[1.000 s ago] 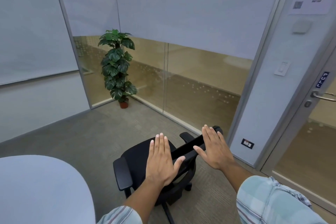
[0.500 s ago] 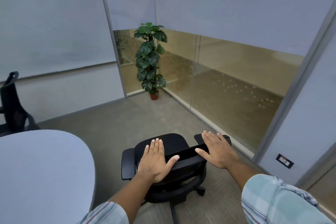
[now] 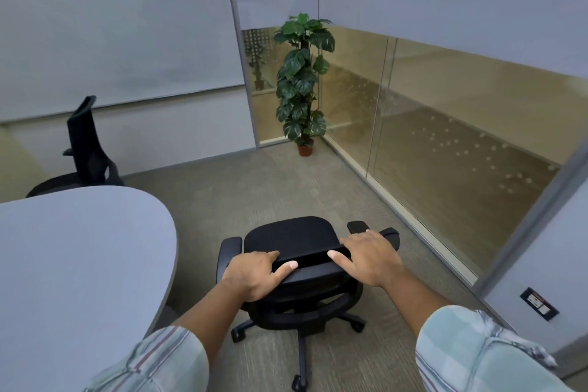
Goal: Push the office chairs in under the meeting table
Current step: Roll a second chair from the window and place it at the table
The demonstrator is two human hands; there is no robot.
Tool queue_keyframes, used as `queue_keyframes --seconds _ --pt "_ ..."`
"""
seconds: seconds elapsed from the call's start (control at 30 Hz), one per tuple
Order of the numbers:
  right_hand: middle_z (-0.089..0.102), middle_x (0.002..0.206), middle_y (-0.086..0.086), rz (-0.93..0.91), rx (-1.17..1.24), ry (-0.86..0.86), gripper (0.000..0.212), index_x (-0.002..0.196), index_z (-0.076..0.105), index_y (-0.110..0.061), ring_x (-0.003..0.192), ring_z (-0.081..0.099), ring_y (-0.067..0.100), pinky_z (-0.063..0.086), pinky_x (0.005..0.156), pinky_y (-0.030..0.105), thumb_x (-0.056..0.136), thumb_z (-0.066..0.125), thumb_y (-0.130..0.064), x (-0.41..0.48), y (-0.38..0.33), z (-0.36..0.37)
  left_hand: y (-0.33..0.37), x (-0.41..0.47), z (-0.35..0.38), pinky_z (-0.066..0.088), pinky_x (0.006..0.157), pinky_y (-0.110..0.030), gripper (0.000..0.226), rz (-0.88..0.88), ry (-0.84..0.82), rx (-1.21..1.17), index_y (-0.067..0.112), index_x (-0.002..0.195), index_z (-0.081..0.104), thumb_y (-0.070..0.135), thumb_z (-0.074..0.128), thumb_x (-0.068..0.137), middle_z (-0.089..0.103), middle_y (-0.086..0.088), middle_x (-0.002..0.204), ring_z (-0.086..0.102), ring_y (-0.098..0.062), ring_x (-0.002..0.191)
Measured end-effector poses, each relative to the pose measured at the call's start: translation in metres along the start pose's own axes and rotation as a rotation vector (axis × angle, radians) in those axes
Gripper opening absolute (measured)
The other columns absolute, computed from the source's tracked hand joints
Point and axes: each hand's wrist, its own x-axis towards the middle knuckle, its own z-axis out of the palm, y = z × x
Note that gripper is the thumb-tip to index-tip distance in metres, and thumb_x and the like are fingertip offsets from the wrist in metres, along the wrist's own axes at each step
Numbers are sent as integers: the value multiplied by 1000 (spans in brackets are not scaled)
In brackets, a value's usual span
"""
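Observation:
A black office chair (image 3: 288, 234) on castors stands on the carpet right in front of me, just right of the rounded end of the pale grey meeting table (image 3: 79, 251). Both hands grip the top edge of its backrest: my left hand (image 3: 254, 274) at the left end, my right hand (image 3: 370, 256) at the right end, fingers curled over the rim. The chair's seat faces away from me and lies beside the table, not under it. A second black office chair (image 3: 86, 143) stands at the table's far side, its seat partly hidden by the tabletop.
A tall potted plant (image 3: 302, 79) stands in the far corner. Glass partition walls (image 3: 445, 124) run along the right side. A whiteboard wall (image 3: 111, 25) lies behind the table. Open carpet (image 3: 254, 188) stretches between the chair and the plant. A floor-level wall socket (image 3: 539, 299) sits at right.
My flat open hands have closed on the backrest's top edge. The view has swung left, bringing the table and second chair further in; the chair has turned with me.

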Motion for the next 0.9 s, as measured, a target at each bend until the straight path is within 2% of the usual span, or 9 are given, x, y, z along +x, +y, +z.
queue_keyframes --seconds 0.07,0.17,0.3,0.47,0.6,0.7,0.9 --pt "72 98 -4 -19 -12 27 88 105 70 -23 99 68 22 46 112 48 96 7 -83 -4 -3 0 2 -6 -1 57 96 -46 122 16 22 15 29 143 64 102 -10 79 77 1 129 71 -26 121" --pt "74 103 -5 -25 -11 52 90 113 73 -23 101 68 21 48 109 47 97 8 -83 -10 -7 5 5 -16 0 54 84 -42 100 15 54 39 30 131 68 95 2 92 79 2 115 73 -24 110" --pt "78 108 -2 -10 -3 87 97 121 75 -20 105 71 24 48 112 48 95 8 -84 -19 -16 10 2 -30 2 56 84 -41 92 18 101 55 31 129 69 91 8 96 79 3 106 73 -22 103" --pt "75 97 -4 -34 -18 100 89 115 75 -21 97 71 22 49 110 49 98 12 -82 -45 -27 15 7 -58 11 46 78 -39 90 16 116 66 30 136 68 90 12 99 80 2 112 73 -24 109" --pt "78 104 -4 -48 -35 106 90 122 75 -22 104 72 22 48 111 48 97 12 -82 -68 -37 14 11 -89 16 52 83 -41 97 -3 125 68 32 143 66 93 7 95 80 3 117 73 -23 112" --pt "79 108 -3 -71 -51 107 92 121 76 -21 107 72 22 48 110 47 95 10 -81 -89 -47 12 16 -117 19 50 82 -41 99 -21 127 64 31 147 64 93 7 95 80 2 121 73 -24 115" --pt "79 108 -3 -115 -39 93 93 123 76 -21 107 71 23 48 108 47 94 10 -80 -114 -65 6 24 -162 21 55 90 -42 99 -65 130 43 30 151 62 93 8 96 78 4 131 71 -22 122"
